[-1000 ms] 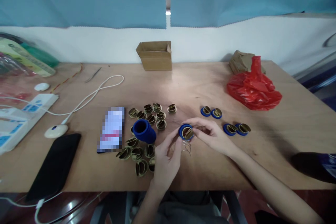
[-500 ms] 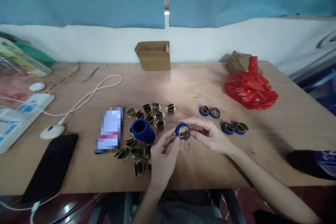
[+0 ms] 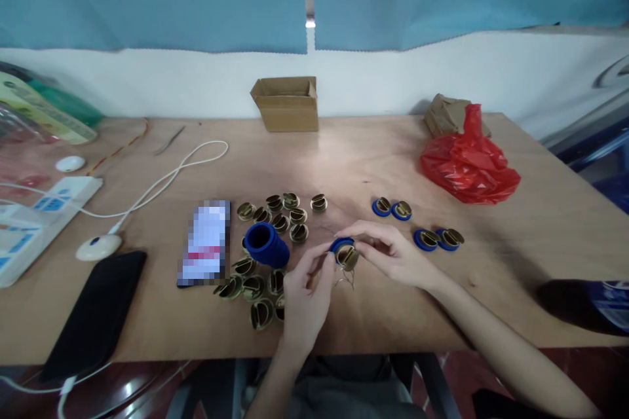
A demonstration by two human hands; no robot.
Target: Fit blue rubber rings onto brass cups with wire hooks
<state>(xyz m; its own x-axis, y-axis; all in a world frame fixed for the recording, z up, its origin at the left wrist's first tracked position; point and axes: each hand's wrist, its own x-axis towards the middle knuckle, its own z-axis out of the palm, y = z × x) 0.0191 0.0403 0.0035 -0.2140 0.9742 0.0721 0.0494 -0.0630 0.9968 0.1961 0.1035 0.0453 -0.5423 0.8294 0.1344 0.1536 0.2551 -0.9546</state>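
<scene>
My left hand point(image 3: 307, 291) and my right hand point(image 3: 390, 255) meet above the table's front middle, both pinching one small part: a blue ring with a brass disc point(image 3: 344, 253) in it. A thin wire spring point(image 3: 345, 278) hangs just below it. To the left lies a stack of blue rings point(image 3: 266, 244) on its side, ringed by several loose brass discs point(image 3: 280, 213). Several finished blue-and-brass pieces point(image 3: 437, 239) lie to the right of my right hand.
A blurred card point(image 3: 206, 241) and a black phone point(image 3: 95, 314) lie at the left front, with a white cable point(image 3: 162, 177) and power strip point(image 3: 34, 216) beyond. A cardboard box point(image 3: 287, 103) stands at the back wall. A red plastic bag point(image 3: 466, 163) sits back right.
The blue ring with the brass disc has tilted a little and sunk slightly between my fingers. My hands have stayed in nearly the same place.
</scene>
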